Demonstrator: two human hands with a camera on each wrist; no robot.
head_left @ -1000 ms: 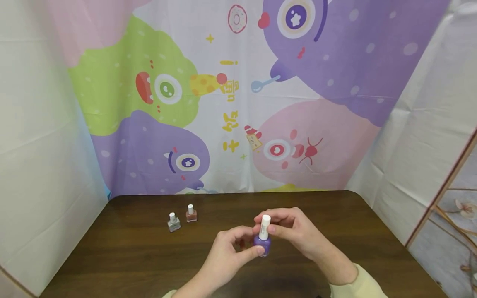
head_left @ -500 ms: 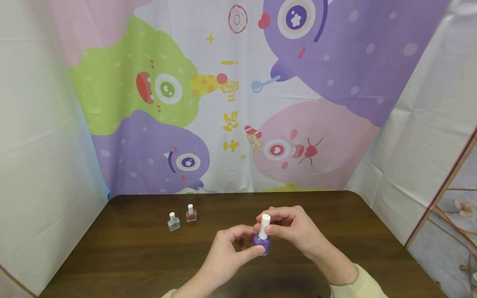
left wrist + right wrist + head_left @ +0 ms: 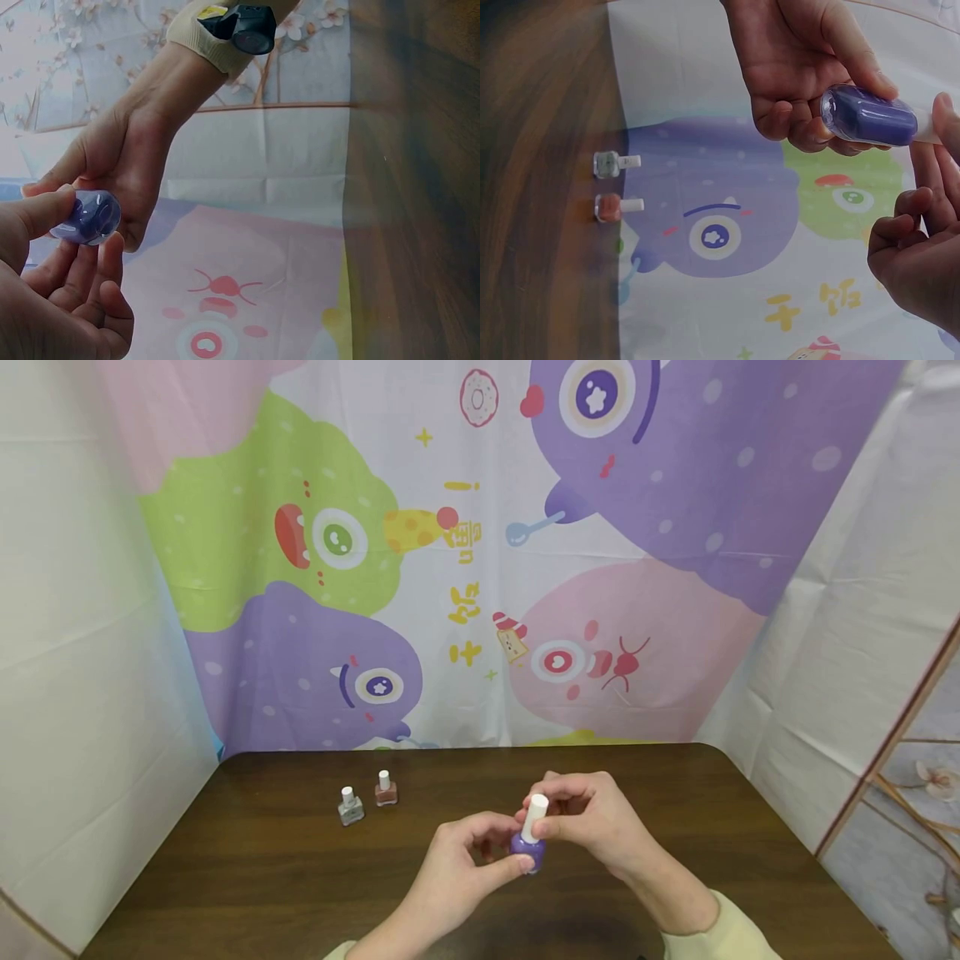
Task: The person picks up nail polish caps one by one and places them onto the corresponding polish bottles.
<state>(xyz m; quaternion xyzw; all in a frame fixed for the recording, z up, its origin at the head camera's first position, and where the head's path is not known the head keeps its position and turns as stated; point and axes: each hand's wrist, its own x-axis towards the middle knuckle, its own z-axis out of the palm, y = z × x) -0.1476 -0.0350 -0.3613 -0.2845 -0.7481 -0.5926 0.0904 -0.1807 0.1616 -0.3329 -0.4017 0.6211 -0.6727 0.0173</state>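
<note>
A nail polish bottle [image 3: 527,852] with purple polish is held above the table between both hands. My left hand [image 3: 461,864] pinches its glass body between thumb and fingers. On its long white cap [image 3: 536,817], the thumb and fingers of my right hand [image 3: 600,818] keep a pinch grip. In the right wrist view the purple bottle [image 3: 874,116] lies across the frame, its cap mostly hidden by the right fingers. The left wrist view shows the base of the bottle [image 3: 94,217]. Cap and bottle are together, tilted slightly right in the head view.
Two more nail polish bottles stand upright at the back left of the dark wooden table [image 3: 262,877]: a silvery grey bottle [image 3: 350,811] and a reddish-brown bottle [image 3: 386,792]. A cartoon-printed curtain [image 3: 480,710] hangs behind the table, with white cloth at both sides.
The right fingers have shifted slightly on the cap, and the cap leans a little more to the right. Lettering seen on the cap earlier no longer shows. The left hand stays almost still.
</note>
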